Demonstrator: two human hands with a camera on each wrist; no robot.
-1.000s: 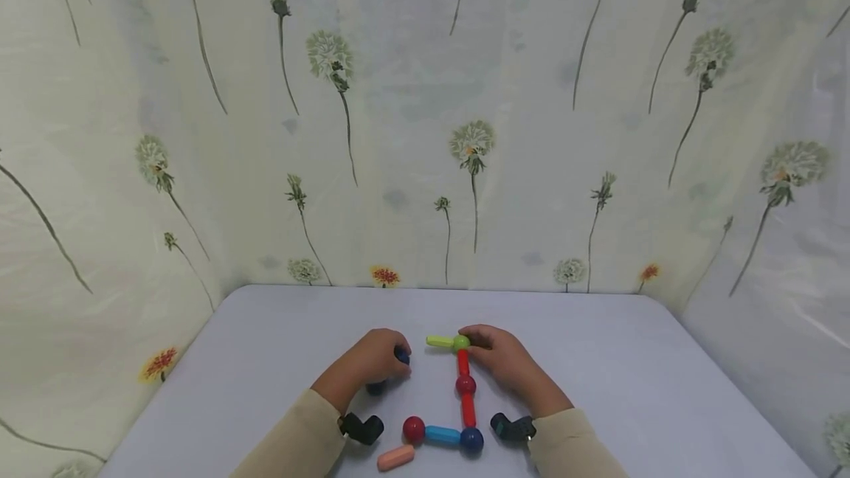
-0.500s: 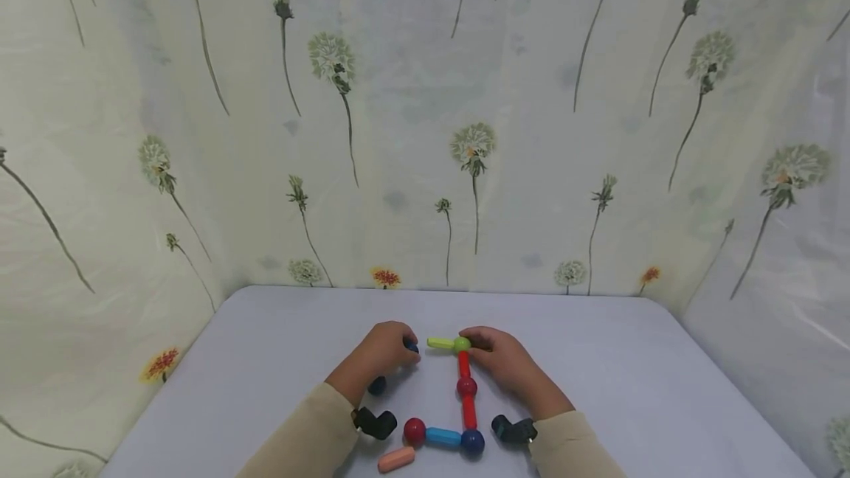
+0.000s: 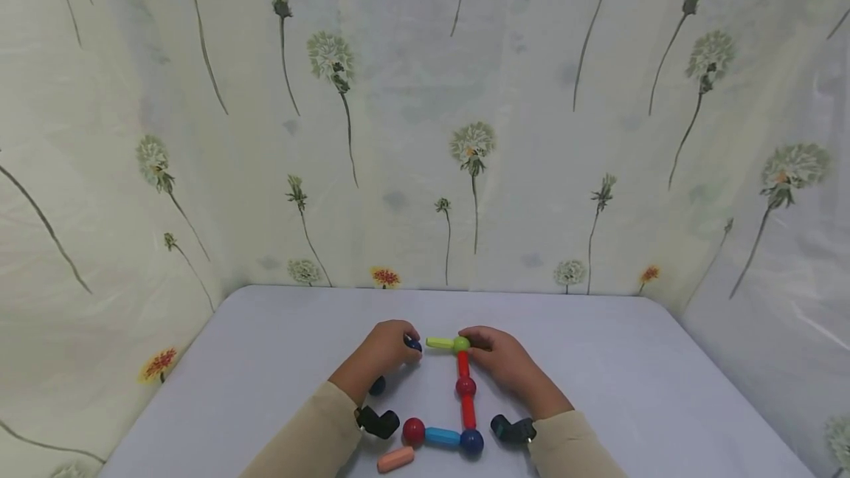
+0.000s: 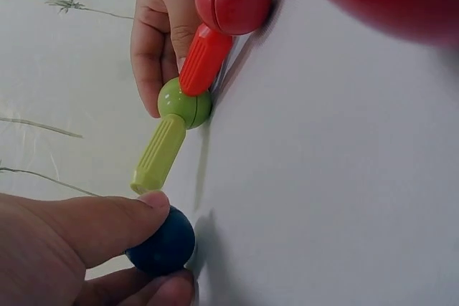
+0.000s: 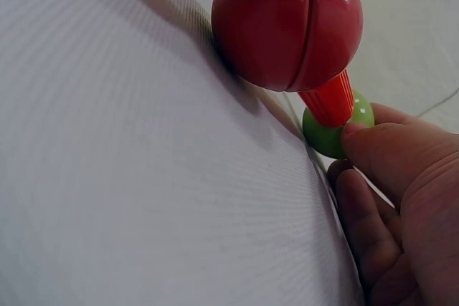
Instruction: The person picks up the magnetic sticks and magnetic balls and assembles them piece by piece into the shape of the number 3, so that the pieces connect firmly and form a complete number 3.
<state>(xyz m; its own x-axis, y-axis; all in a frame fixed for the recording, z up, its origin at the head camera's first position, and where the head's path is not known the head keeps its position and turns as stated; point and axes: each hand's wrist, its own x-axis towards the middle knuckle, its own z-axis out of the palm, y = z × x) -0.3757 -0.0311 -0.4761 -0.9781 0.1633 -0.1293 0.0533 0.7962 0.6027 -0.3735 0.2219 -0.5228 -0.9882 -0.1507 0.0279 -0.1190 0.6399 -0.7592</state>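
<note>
Since a second ago, the left hand (image 3: 390, 346) has carried a dark blue ball (image 4: 169, 245) rightward, to just beside the free end of the yellow-green rod (image 3: 439, 343); thumb and fingers pinch it. At the rod's other end, the right hand (image 3: 502, 358) holds the green ball (image 3: 461, 344) between thumb and fingers. Grooves on the yellow-green rod show in the left wrist view; only the head view shows the salmon rod (image 3: 395, 459) and light blue rod (image 3: 442, 437).

Table (image 3: 637, 360), lower frame: chain (image 3: 466, 386) on it, bottom centre, left hand (image 3: 387, 349) to its left, right hand (image 3: 506, 361) right, rod (image 3: 395, 459) below.
</note>
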